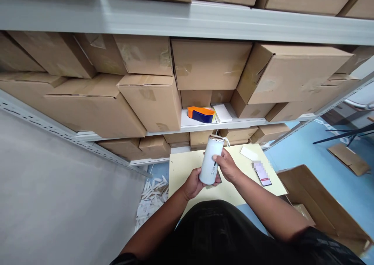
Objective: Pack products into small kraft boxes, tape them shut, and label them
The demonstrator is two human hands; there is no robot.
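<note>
Both my hands hold a white bottle (209,163) with a cord loop at its top and dark lettering on its side. It tilts slightly, top away from me, over a pale yellow table (181,167). My left hand (195,184) is closed around its lower end, thumb on the side and fingers underneath. My right hand (227,165) grips the upper right side, thumb across the front. Under the bottle lies a small dark-edged item, mostly hidden. Right of my hands, a phone (262,173) with a lit screen lies beside a white card (248,153).
Metal shelves (175,19) packed with cardboard boxes (212,64) rise in front. An orange and blue tape roll or band (201,114) and a white stack (223,113) sit on the middle shelf. An open carton (318,202) stands at right; white scraps (150,200) lie on the floor left.
</note>
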